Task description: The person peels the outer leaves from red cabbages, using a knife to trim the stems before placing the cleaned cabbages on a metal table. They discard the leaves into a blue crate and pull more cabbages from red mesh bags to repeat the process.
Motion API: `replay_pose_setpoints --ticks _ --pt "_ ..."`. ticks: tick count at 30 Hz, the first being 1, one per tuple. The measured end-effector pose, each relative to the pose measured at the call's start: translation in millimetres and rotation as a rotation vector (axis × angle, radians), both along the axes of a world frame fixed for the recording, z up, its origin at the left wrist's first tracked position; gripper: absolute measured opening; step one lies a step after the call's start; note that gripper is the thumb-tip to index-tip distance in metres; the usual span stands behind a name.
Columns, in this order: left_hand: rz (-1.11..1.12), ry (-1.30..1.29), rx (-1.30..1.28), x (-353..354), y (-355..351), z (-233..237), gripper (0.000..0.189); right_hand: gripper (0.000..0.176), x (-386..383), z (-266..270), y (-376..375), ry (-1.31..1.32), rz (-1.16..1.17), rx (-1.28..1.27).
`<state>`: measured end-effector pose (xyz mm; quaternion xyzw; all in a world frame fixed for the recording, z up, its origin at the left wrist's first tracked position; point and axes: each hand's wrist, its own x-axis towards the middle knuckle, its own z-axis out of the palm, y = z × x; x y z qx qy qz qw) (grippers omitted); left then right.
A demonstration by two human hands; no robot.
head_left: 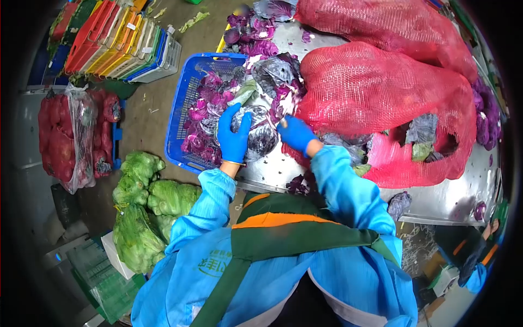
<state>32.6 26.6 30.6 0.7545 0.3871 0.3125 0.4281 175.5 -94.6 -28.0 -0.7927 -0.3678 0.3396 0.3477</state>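
Note:
My left hand point(234, 133), in a blue glove, rests on a dark purple cabbage point(262, 136), its thumb and fingers spread apart. To the right of that cabbage, my right hand point(296, 133), also gloved, is closed around a small object that I cannot make out. A blue crate point(176, 117) on the left holds torn purple leaves. More cabbage point(275, 73) and loose leaves lie just above my hands on the metal table point(272, 173). Right beside my right hand lies a large red mesh sack point(376, 92) with cabbages showing at its torn opening.
Another red mesh sack point(392, 22) lies at the back. Stacked coloured crates point(125, 43) stand upper left, above bagged red sacks point(76, 136). Green lettuces point(139, 234) are on the lower left. Part of another person point(471, 256) shows at lower right.

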Motion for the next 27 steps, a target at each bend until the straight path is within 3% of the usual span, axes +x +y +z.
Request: replay_pose_setpoints --ticks 1,2,4,5,6,8,9,11,13,16,17,19,20,21,22,23,24,26,27 --pt "-0.022 -0.056 0.265 -1 1 -2 0.032 0.026 13 6 3 0.073 -0.030 0.004" --pt "-0.010 -0.055 0.264 -2 0 1 0.032 0.029 18 28 3 0.151 -0.128 0.155" --pt "-0.099 -0.002 0.542 -2 -13 19 0.029 0.037 16 30 17 0.223 -0.039 0.491" --pt "-0.135 -0.017 0.629 -1 -16 27 0.020 0.044 10 25 21 0.223 0.019 0.460" --pt "-0.118 -0.016 0.631 -3 -17 27 0.020 0.045 -1 6 31 0.290 -0.081 0.459" --pt "-0.058 -0.038 0.257 -8 -15 28 0.018 0.044 4 -8 31 0.299 0.037 0.363" --pt "-0.092 -0.075 0.397 -11 -4 21 0.015 0.044 3 10 31 0.299 0.051 0.364" --pt "-0.042 -0.102 0.388 -22 12 14 0.012 0.045 4 39 25 0.692 0.046 0.029" --pt "0.164 -0.243 0.255 -34 30 17 0.005 0.045 -1 31 23 0.744 0.025 0.042" --pt "0.619 -0.499 -0.082 -55 60 76 0.017 0.048 -5 41 20 0.758 -0.041 -0.015" --pt "0.627 -0.504 -0.079 -64 59 72 0.017 0.049 -3 42 20 0.793 -0.051 -0.021" --pt "0.555 -0.284 0.321 -90 47 44 0.037 0.053 -7 40 24 0.857 -0.171 -0.026" --pt "0.244 -0.179 0.234 -107 37 15 0.073 0.053 -8 36 26 0.856 -0.171 -0.024" --pt "0.114 -0.028 0.170 -94 -1 2 0.101 0.054 -12 33 27 0.797 -0.181 -0.007" --pt "-0.047 0.093 0.167 -73 -32 15 0.119 0.055 -16 31 29 0.736 -0.182 0.008" --pt "-0.090 -0.034 0.033 -61 -45 -4 0.128 0.053 -23 43 28 0.640 -0.133 -0.003" --pt "0.054 -0.050 -0.007 -54 -44 -8 0.121 0.052 -32 57 25 0.542 -0.082 -0.009" --pt "0.053 -0.231 -0.373 -62 -32 -2 0.110 0.049 -39 61 13 0.469 -0.089 -0.036" --pt "0.071 -0.235 -0.376 -69 -26 -6 0.110 0.049 -35 70 7 0.583 -0.081 -0.097"
